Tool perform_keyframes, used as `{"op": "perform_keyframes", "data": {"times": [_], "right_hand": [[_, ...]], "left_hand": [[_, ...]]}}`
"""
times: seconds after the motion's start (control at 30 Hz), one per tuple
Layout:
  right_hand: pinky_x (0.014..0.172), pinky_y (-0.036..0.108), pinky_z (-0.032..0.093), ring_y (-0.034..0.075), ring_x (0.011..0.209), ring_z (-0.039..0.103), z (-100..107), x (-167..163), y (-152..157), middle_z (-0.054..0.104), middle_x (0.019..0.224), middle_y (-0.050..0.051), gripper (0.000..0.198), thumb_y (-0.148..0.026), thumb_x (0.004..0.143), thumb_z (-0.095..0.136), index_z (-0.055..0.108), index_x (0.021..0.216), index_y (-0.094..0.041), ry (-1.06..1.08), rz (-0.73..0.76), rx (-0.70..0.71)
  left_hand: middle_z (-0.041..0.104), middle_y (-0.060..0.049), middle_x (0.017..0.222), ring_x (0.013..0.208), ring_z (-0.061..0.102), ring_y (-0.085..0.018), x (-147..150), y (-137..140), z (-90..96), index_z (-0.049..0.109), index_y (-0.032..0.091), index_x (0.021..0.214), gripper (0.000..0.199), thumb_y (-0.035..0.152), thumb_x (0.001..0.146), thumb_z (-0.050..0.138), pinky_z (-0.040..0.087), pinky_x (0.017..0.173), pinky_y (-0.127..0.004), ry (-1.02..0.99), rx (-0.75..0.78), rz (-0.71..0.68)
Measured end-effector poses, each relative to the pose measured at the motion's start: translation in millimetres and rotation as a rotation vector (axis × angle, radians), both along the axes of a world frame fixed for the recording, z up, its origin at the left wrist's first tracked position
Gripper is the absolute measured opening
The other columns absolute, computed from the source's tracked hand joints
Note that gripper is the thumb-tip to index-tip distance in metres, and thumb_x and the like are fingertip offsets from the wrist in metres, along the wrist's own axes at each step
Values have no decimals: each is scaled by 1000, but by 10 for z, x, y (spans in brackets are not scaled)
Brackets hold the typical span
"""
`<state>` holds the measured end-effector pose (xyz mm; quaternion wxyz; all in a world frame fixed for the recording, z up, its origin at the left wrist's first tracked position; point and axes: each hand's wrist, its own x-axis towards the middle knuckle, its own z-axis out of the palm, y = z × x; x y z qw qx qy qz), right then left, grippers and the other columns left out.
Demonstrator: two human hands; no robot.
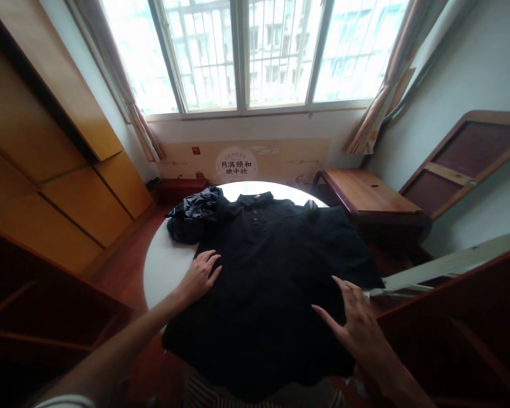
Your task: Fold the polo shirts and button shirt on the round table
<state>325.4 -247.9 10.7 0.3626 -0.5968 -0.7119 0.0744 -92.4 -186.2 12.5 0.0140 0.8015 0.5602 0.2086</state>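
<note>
A black polo shirt point(263, 272) lies spread front side up over a round white table point(159, 266), its collar at the far side and its hem hanging over the near edge. On the shirt's left edge rests my left hand point(204, 272), fingers apart and holding nothing. My right hand point(353, 314) is at the shirt's right side, thumb and fingers spread, with nothing in it; whether it touches the cloth I cannot tell. Beyond my left hand, a crumpled dark garment point(195, 212) sits in a heap against the shirt's left sleeve.
A brown wooden side table point(372, 190) stands at the back right, near a leaning framed panel point(467, 158). Yellow-brown cabinets point(68, 170) line the left wall. Past the table is a printed banner point(280, 158) under a bright window point(276, 51). Dark wooden furniture flanks me.
</note>
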Motion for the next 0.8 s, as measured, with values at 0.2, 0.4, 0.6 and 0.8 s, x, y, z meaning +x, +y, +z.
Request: {"op": "perform_keyframes", "data": {"times": [0.2,0.4,0.6,0.8], "right_hand": [[75,52,61,39,90,72,173,130,-222,74,95,13,73,-63,64,74,54,123,-24,462,-12,-571],[49,34,56,26,59,69,613,207,-264,71,69,3,67,-60,63,80,63,119,-27,751,94,-806],[40,25,42,14,44,53,921,388,672,59,56,1,56,-71,69,72,70,86,-18,432,85,-355],[44,25,48,15,49,60,1220,-125,2191,67,67,6,45,-56,73,77,70,81,-12,187,223,-323]], "left_hand": [[58,-13,134,126,55,-30,-191,-312,-58,58,23,127,36,40,97,47,44,110,-50,-59,55,119],[65,-9,103,91,67,-26,-398,-249,-22,54,19,128,50,45,85,61,57,85,-41,-179,-37,309],[67,-8,100,90,67,-23,-172,315,518,63,18,114,32,39,91,54,54,87,-36,-174,70,110],[72,-13,107,98,69,-23,491,1659,994,68,12,111,26,21,89,58,50,96,-31,-299,-116,95]]}}
